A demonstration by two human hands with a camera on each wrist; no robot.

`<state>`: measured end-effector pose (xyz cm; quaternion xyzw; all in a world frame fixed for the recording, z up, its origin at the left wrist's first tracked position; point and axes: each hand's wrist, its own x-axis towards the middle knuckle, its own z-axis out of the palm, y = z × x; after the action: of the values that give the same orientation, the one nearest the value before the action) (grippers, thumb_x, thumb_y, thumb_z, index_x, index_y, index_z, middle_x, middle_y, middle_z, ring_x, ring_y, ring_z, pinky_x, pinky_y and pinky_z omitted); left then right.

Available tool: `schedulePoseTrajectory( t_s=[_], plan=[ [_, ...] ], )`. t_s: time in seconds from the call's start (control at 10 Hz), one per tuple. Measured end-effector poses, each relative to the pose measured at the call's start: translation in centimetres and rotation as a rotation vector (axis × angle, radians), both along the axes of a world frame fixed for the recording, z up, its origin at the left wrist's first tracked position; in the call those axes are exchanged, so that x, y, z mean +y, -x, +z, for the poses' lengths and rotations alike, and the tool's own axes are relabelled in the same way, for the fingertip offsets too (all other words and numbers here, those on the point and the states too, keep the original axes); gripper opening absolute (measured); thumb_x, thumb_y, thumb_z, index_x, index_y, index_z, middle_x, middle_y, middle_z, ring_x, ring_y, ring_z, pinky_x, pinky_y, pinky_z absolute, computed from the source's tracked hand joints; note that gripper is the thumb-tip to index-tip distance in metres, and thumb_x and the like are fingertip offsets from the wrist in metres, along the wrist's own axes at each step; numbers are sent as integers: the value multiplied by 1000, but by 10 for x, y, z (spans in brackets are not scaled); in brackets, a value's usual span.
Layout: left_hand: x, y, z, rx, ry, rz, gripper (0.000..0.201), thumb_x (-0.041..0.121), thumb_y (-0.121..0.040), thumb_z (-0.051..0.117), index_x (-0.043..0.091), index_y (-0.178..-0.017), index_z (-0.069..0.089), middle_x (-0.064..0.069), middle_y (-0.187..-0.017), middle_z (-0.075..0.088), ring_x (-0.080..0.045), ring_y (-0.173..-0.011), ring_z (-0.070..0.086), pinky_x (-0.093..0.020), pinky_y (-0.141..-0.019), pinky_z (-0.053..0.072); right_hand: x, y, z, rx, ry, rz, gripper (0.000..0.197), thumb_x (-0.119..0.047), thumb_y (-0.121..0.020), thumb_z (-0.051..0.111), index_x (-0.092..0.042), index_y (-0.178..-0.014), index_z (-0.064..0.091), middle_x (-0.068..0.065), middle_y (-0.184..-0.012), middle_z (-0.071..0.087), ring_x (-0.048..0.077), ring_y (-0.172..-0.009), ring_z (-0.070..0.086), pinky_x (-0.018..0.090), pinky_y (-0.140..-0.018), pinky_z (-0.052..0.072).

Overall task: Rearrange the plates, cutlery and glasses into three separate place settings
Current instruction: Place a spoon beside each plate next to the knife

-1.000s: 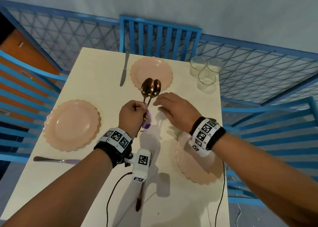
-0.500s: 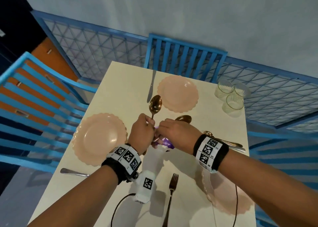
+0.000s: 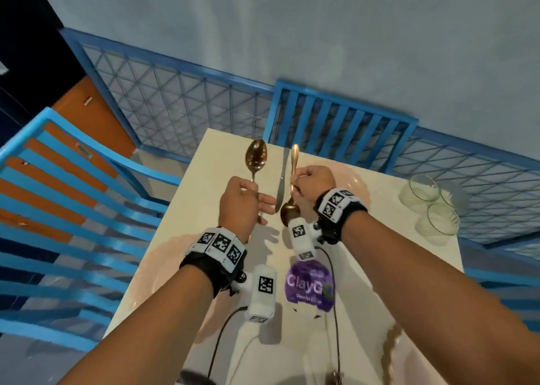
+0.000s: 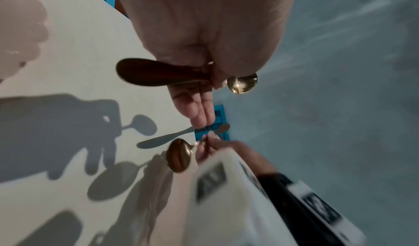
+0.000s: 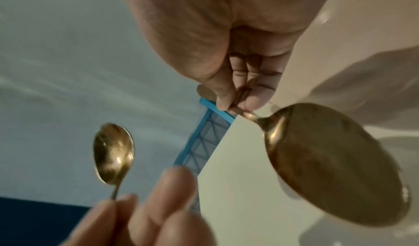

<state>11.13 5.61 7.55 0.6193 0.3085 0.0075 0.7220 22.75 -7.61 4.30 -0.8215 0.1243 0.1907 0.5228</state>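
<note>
1. Since half a second ago both hands have lifted clear of the table (image 3: 388, 267) and drawn apart; the second spoon, then low behind the right hand, now stands handle-up in it, and the view has tilted toward the wall.
2. Beneath both grips the table carries three plates: the left plate (image 3: 163, 256) lies below and left of the left wrist, the far plate (image 3: 355, 186) just right of the right hand, and the near plate (image 3: 432, 364) low and right of both, partly cut off by the frame edge.
3. Three glasses (image 3: 429, 206) stand clustered well right of the right hand, at the table's right edge.
4. A purple tub (image 3: 310, 285) sits on the table below the right wrist, between the two forearms.
5. The left hand (image 3: 239, 203) pinches the left spoon (image 3: 256, 156) by its stem between thumb and forefinger, bowl up above the grip; its other fingers point loosely toward the right hand.
6. The right hand (image 3: 314, 181) grips the right spoon (image 3: 292, 186) mid-handle with curled fingers, bowl hanging below the grip and handle tip above it.
7. A knife (image 3: 282, 180) lies flat on the table in the gap between the two grips, touching neither hand.
</note>
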Motion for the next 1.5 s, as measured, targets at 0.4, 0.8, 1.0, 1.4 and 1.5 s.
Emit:
schedulePoseTrajectory(
  t_s=[0.4,0.8,1.0,1.4,1.5],
  plan=[
    [33,-42,-33,4,-3,-7,16,3,-98,35,15,-93,44,-24,-83,74,-27,-59,63,-26,-43,44,60,-82,-100,40,200,83,13,-18,-84,70,-17,-97,69,10,-109,74,26,-100,72,36,-84,62],
    [42,-37,-48,28,-5,-16,12,6,-100,38,14,-97,46,-15,-79,77,-25,-58,66,-25,-43,41,78,-85,-102,-110,679,170,24,-13,-88,64,0,-108,69,1,-67,51,16,-62,51,21,-40,25],
    [40,-31,-50,31,5,-23,10,7,-102,38,13,-98,46,-18,-80,76,-26,-60,67,-25,-42,42,74,-87,-105,-113,586,70,34,-6,-84,68,-5,-119,66,11,-104,71,29,-94,70,32,-73,59],
    [40,-20,-53,42,0,-17,12,7,-104,39,13,-96,47,-21,-85,76,-27,-60,66,-21,-38,42,67,-87,-100,-149,545,60,41,-12,-90,66,-8,-130,59,12,-111,70,29,-98,69,29,-68,51],
    [40,-15,-52,38,5,-11,12,7,-104,39,11,-97,48,-22,-86,75,-27,-61,64,-20,-37,41,65,-89,-95,-136,538,46,36,-18,-86,74,-6,-118,62,11,-108,71,28,-98,69,28,-68,49]
  ],
)
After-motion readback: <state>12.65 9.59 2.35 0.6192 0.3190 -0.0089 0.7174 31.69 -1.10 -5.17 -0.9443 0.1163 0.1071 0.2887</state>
